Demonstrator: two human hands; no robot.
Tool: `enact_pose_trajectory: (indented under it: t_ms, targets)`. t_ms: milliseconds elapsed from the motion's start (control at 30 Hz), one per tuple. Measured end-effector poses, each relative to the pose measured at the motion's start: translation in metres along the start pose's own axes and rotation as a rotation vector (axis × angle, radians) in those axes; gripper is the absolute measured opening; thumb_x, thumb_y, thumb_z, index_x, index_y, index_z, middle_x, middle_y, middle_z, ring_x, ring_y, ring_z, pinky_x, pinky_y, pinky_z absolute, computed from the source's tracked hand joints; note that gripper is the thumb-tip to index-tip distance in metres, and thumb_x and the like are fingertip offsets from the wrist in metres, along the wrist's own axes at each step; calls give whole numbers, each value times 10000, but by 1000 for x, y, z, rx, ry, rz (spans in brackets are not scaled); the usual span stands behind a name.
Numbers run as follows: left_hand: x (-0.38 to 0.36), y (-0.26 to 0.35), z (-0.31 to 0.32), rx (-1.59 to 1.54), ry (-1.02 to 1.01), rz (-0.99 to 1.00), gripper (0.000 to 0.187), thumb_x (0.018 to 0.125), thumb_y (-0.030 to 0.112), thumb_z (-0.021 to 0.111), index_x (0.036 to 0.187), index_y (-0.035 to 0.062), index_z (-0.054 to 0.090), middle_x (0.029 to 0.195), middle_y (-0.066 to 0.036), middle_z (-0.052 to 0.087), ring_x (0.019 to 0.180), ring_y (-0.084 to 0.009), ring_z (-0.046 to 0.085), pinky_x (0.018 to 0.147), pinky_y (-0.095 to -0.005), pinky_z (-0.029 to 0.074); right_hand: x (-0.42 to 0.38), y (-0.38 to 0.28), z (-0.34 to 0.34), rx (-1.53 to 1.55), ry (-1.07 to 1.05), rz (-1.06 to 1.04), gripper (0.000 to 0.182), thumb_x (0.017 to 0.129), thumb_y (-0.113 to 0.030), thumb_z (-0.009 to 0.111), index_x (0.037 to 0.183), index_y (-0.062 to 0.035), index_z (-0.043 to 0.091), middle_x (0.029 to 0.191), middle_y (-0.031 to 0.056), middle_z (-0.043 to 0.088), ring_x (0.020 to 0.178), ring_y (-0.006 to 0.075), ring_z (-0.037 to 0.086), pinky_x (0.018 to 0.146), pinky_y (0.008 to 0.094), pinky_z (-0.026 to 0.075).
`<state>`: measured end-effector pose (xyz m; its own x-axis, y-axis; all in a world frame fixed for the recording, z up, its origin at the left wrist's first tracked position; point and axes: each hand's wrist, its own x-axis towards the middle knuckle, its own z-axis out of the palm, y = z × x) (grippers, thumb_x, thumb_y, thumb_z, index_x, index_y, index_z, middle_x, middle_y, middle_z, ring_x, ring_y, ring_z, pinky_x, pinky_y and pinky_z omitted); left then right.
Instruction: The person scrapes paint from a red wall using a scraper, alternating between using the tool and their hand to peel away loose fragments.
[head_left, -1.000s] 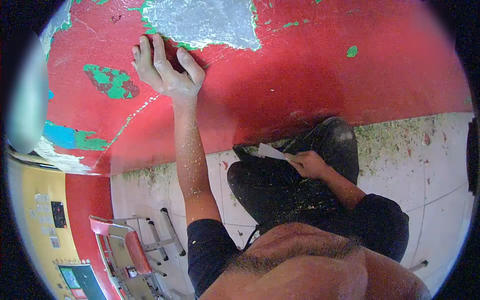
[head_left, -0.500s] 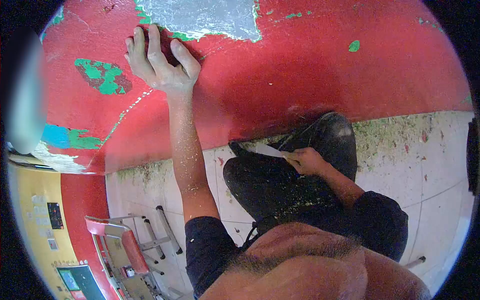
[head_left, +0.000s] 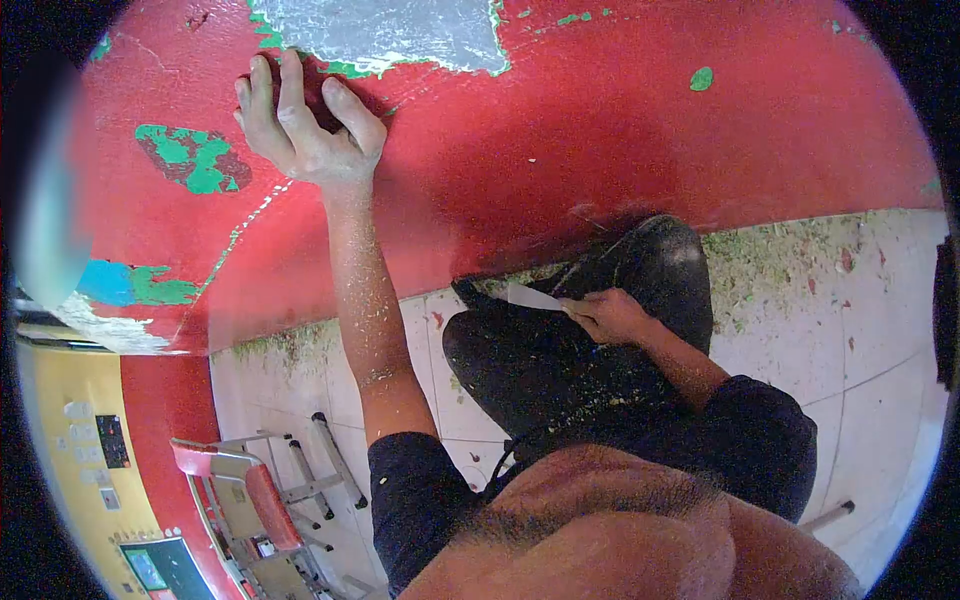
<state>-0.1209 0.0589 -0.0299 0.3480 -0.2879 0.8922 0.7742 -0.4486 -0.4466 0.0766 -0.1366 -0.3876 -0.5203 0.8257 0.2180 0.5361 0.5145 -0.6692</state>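
My left hand [head_left: 312, 130] rests on the red painted wall [head_left: 560, 140], fingers spread and bent, touching it just below a bare grey patch [head_left: 390, 35] with ragged green and white edges. Pale flecks of dust cling to that forearm. Down by my dark trousers, my right hand [head_left: 610, 316] is closed on a putty knife [head_left: 535, 298]. Its flat, pale blade points left, away from the wall patch, and the handle is mostly hidden in the fingers.
Paint chips and greenish debris [head_left: 770, 265] lie on the tiled floor [head_left: 800, 370] along the wall's foot. Chairs with red parts [head_left: 265, 500] stand at lower left. Other chipped spots [head_left: 195, 160] mark the wall. My bent knees are close to it.
The view has shifted slightly, so the wall patch and left hand appear a little further left. Both hands keep the same pose, with the putty knife still in the right.
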Motion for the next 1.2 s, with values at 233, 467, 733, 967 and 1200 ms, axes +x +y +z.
enact_pose_trajectory:
  t_ms: [233,467,733,967,1200]
  targets:
    - [-2,0,2,-49,2,-26,366,915,222,595,1199,1,665,1328,-185,588,1268,-371,486,1103,-513,367,1,-5,-6,3,-63,48,357,986,-332,516,1287,-179,634,853,179,681,756,400,667,688,526,557]
    - [-2,-1,0,-37,-10,-14,360,915,213,597,1196,-4,660,1328,-184,585,1267,-367,487,1102,-510,369,1,-10,-15,34,-68,24,347,984,-312,523,1273,-164,643,841,182,688,730,405,670,671,526,556]
    - [-2,-2,-1,-38,-18,4,361,918,207,599,1209,-1,651,1334,-185,577,1262,-364,493,1098,-509,376,1,-10,-12,-5,-75,35,331,985,-314,516,1249,-171,654,838,184,689,725,405,670,670,535,551]
    - [-2,-3,0,-33,-10,10,356,923,213,593,1201,-2,655,1321,-185,583,1252,-361,500,1092,-509,389,1,-10,-12,-10,-81,43,326,985,-315,519,1241,-171,659,841,179,690,729,396,672,675,525,557]
    - [-2,-2,-1,-28,3,16,343,915,206,597,1179,-1,665,1307,-190,590,1230,-364,513,1087,-515,397,0,-11,-15,7,-69,20,348,981,-318,524,1268,-164,646,847,163,686,763,377,677,689,513,560]
